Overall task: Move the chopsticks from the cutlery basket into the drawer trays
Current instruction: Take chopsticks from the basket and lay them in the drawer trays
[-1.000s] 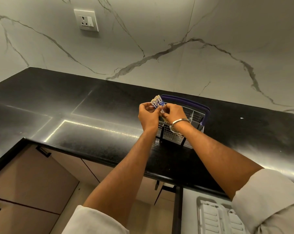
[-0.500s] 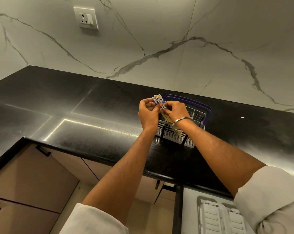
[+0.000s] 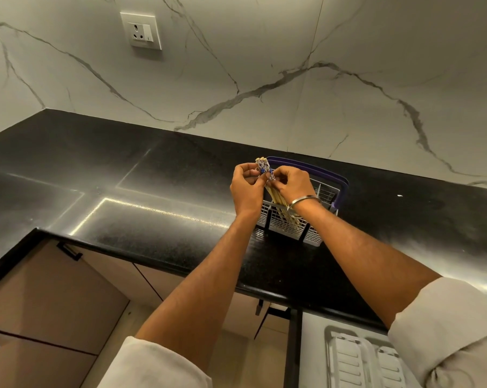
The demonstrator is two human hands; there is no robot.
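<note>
There is only one view, so no part of the scene is being shared with another. The camera is sitting on the person's head and is looking forward and a little downward, over both forearms. It is facing the marble wall (image 3: pixel 348 65), which is filling the whole upper half. The black countertop (image 3: pixel 124 169) is crossing the middle, within arm's reach. The wide lens is bending the counter edge. Low at the right, a drawer tray (image 3: pixel 357 359) is entering the frame, very near the body.
</note>
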